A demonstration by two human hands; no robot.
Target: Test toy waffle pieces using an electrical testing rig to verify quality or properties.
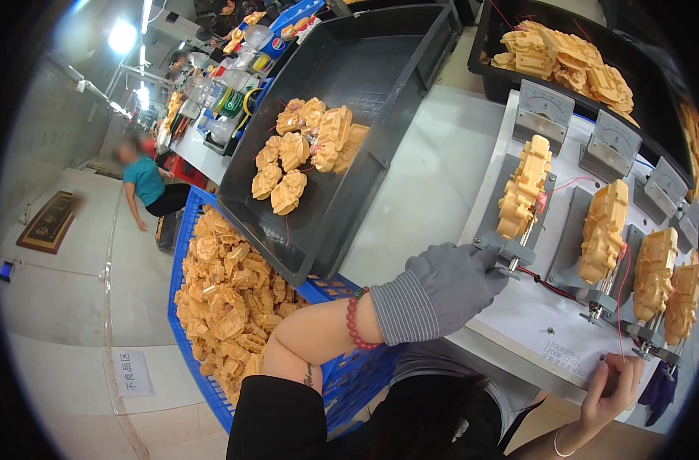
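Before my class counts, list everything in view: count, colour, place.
Meters: at least three, grey, upper right
Fixtures: four, grey, right
Mounted parts: four, tan, one per fixture
Grey tray: one, dark grey, top centre
Tray parts: about eight, tan, inside
Black tray: one, black, upper right
Tray heap: uncountable, tan, inside
Basket: one, blue, left of centre
Basket parts: uncountable, tan, inside
Table: one, white, under fixtures
Wires: several, red, by fixtures
Bottles: several, mostly clear, upper left
Co-worker: one clear, teal top, left
Plaque: one, dark, left wall
Sign: one, white, lower left
Lamps: several, white, upper left
Bracelets: two, red and pale, wrists
Left hand: one, grey glove, at leftmost fixture
Right hand: one, bare, near table edge
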